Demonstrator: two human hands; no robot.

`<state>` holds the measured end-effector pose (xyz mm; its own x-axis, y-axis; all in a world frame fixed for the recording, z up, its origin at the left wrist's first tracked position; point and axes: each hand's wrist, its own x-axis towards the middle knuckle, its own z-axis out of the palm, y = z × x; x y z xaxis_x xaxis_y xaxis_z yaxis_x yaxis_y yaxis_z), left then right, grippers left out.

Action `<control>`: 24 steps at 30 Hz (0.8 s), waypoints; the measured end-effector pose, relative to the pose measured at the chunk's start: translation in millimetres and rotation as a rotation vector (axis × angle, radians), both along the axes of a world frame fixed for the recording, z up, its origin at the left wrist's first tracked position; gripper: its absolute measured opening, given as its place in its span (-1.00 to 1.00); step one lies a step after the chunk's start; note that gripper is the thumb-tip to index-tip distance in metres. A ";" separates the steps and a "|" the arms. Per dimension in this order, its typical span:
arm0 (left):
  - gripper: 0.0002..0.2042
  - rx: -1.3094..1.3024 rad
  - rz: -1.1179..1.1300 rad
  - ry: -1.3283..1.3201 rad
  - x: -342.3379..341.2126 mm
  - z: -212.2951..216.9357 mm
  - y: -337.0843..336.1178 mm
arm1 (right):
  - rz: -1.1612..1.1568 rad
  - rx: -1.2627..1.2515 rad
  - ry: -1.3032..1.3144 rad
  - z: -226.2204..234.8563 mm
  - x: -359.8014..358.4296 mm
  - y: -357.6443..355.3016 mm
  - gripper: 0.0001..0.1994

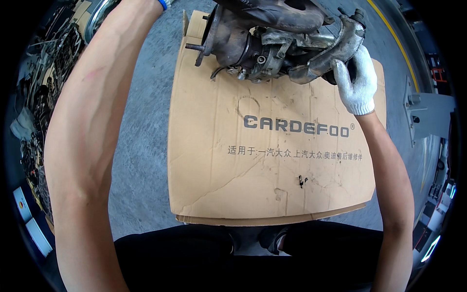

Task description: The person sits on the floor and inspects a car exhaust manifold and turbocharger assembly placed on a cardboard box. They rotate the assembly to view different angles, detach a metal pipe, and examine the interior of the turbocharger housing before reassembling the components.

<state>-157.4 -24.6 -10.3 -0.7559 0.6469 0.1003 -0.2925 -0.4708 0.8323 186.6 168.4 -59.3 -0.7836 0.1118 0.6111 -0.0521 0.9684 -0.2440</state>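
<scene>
A grimy turbocharger [272,53] with a rusty brown exhaust manifold [292,18] lies on the far part of a flattened-looking cardboard box [219,180]. At its right end a curved silvery metal pipe [323,58] bends upward. My right hand [359,86], in a white knitted glove, grips this end of the turbocharger from the right. The thumb shows at the near side of the pipe, while most of the other fingers are hidden behind it. My left forearm [87,121] stretches past the box's left side. Only a blue-edged white glove cuff [167,4] shows at the top edge; the left fingers are out of sight.
Small black bits [302,181] lie on the near part of the cardboard. Grey concrete floor [141,160] surrounds the box. Heaped metal parts [44,92] line the far left. A grey metal bracket or stand [430,114] stands at right, by a yellow floor line [396,36].
</scene>
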 end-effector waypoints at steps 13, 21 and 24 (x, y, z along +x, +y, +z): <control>-0.23 0.021 -0.039 -0.067 -10.3 0.8 3.5 | 0.022 -0.010 0.017 -1.3 -2.0 -0.2 -0.77; -0.21 -0.028 -0.063 -0.100 2.4 6.7 -0.3 | 0.016 -0.009 -0.001 -2.0 -0.3 1.6 -0.75; -0.20 -0.049 -0.019 -0.079 1.5 6.3 -0.7 | 0.013 -0.017 -0.006 -2.1 -0.3 1.4 -0.75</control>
<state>-155.9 -25.3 -4.0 -0.7478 0.6639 0.0085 -0.3666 -0.4236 0.8284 186.3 169.8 -61.3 -0.7886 0.1118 0.6046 -0.0634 0.9633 -0.2608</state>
